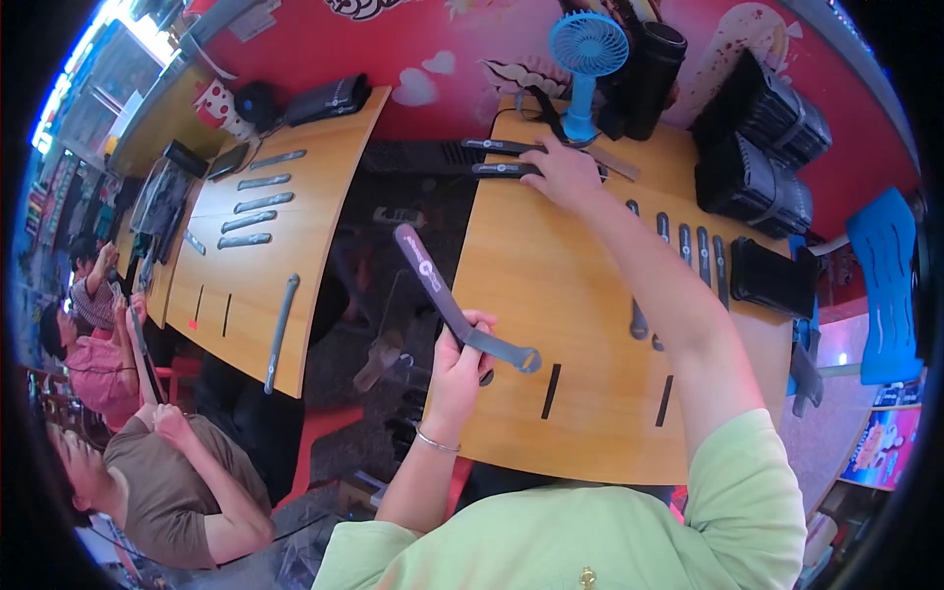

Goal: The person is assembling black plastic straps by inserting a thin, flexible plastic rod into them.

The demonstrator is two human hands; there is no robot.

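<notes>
My left hand point(459, 362) is closed around a dark strap point(429, 275), held up over the front left of the wooden table point(590, 413). The strap slants up to the left, has a pale print and ends in a ring-shaped tip on the right. My right hand point(563, 173) reaches to the far side of the table. Its fingers are spread across two similar dark straps, an upper strap point(492, 147) and a lower strap point(497, 170), whose left ends stick out over the table edge. The hand covers their middle parts.
Several straps point(703, 254) lie on the right, near a black pouch point(772, 275) and bundled black packs point(752, 182). A blue fan point(587, 59) and black cylinder point(654, 79) stand at the back. Another table point(285, 236) holds more straps. A co-worker point(187, 472) sits at the left.
</notes>
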